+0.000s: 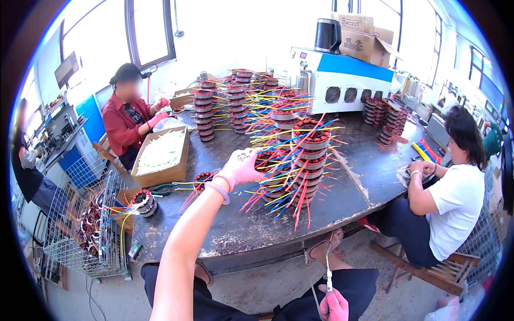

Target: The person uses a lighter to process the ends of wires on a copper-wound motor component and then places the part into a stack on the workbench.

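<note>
mid-frame, left hand (pixel 241 169) touches stacked stators (pixel 311 143), finger grip unclear; snagged leads (pixel 309 209) could topple them. bottom: right hand (pixel 335 306) clamped round bent-nozzle tool (pixel 329 277).

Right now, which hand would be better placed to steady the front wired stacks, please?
Probably the left hand: it is at the wired stacks, while the right hand, lower down, holds a slender tool.

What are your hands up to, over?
Left hand at a ring stack, grip unclear. Right hand holding a thin metal tool, down low. Colourful wires poking out near the left fingers, over.
</note>
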A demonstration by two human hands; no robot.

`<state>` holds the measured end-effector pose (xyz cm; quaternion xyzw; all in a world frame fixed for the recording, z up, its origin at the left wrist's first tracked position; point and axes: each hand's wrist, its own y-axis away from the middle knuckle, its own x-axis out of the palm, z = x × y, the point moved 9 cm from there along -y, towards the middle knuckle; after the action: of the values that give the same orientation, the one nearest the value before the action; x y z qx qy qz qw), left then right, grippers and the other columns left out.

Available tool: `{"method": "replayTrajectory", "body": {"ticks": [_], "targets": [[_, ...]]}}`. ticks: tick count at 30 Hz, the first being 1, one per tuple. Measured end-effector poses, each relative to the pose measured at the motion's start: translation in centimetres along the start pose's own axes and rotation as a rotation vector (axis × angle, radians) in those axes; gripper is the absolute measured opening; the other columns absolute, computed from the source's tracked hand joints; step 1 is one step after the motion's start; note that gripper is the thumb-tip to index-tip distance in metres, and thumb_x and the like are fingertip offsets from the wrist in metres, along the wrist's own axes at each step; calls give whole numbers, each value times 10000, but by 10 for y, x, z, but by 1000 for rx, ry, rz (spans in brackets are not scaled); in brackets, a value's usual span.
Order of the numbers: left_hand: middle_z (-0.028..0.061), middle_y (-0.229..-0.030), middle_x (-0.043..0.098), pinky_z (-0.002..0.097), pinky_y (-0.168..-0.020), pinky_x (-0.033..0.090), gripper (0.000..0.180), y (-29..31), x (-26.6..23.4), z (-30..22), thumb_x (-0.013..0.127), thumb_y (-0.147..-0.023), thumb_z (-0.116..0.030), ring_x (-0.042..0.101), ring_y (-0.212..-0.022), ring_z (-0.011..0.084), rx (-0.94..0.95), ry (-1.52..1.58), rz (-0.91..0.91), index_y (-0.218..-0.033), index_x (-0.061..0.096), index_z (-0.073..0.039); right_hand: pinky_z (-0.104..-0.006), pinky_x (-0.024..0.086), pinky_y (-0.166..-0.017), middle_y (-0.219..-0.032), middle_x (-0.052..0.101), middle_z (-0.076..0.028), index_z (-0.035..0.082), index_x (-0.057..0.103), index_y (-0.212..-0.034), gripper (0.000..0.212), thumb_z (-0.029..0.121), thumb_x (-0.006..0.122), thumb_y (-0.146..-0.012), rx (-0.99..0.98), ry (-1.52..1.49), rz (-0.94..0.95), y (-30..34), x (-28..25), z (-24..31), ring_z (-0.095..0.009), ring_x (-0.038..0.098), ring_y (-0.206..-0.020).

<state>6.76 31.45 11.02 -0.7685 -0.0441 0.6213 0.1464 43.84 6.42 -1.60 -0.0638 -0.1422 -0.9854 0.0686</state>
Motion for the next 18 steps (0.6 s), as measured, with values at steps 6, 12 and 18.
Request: {"method": "replayTrajectory", "body": {"ticks": [6, 12, 18], "targets": [[253, -1116, 663, 458, -926, 491, 820, -15, 24, -1, 739, -755, -588, 632, -1059, 404, -86, 36, -153, -1248, 524, 31, -216, 203, -405, -555, 381, 63, 131, 513, -790, 310, 298, 482, -1048, 21, -52, -7, -1, -10, -5, -41, 308, -436], [264, -1198, 635, 441, -1018, 433, 1063, -7, 6, 1, 772, -688, -643, 602, -1148, 382, -108, 17, -196, -1386, 424, 80, -219, 211, -402, -556, 386, 60, 125, 520, -799, 301, 293, 487, -1047, 7, -68, -1, -1, -10, -2, -45, 318, -437], [219, -1200, 628, 443, -1112, 312, 1203, 38, -42, 0, 812, -598, -632, 577, -1175, 351, -79, 29, -92, -1461, 352, 68, -220, 208, -414, -556, 383, 66, 135, 514, -789, 297, 294, 493, -1040, 8, 23, -7, 9, -9, 0, -43, 316, -448]]}}
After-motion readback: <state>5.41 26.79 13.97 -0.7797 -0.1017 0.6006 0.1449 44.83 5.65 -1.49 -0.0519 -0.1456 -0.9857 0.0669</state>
